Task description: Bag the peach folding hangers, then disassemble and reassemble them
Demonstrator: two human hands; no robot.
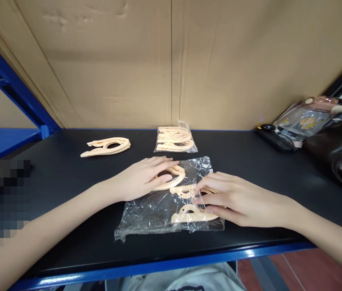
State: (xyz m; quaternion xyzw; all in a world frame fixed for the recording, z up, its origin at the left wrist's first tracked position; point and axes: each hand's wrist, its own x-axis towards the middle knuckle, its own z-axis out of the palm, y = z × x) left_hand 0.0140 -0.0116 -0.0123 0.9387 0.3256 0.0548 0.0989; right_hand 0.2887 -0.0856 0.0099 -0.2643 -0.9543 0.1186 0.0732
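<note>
A clear plastic bag (146,214) lies flat on the black table (68,182) in front of me, with several beige curved plastic pieces (189,214) inside it. My left hand (142,178) rests flat on the bag's upper left part, fingers stretched out over one beige piece. My right hand (234,198) lies on the bag's right side, its fingers bent and pressing on the pieces through the plastic.
A loose stack of beige pieces (107,146) lies at the back left. A filled clear bag (174,139) sits at the back middle. Cardboard (171,60) lines the back. A dark bag (340,153) and packaged items (304,119) stand at the right. A blue rack frame (13,93) rises on the left.
</note>
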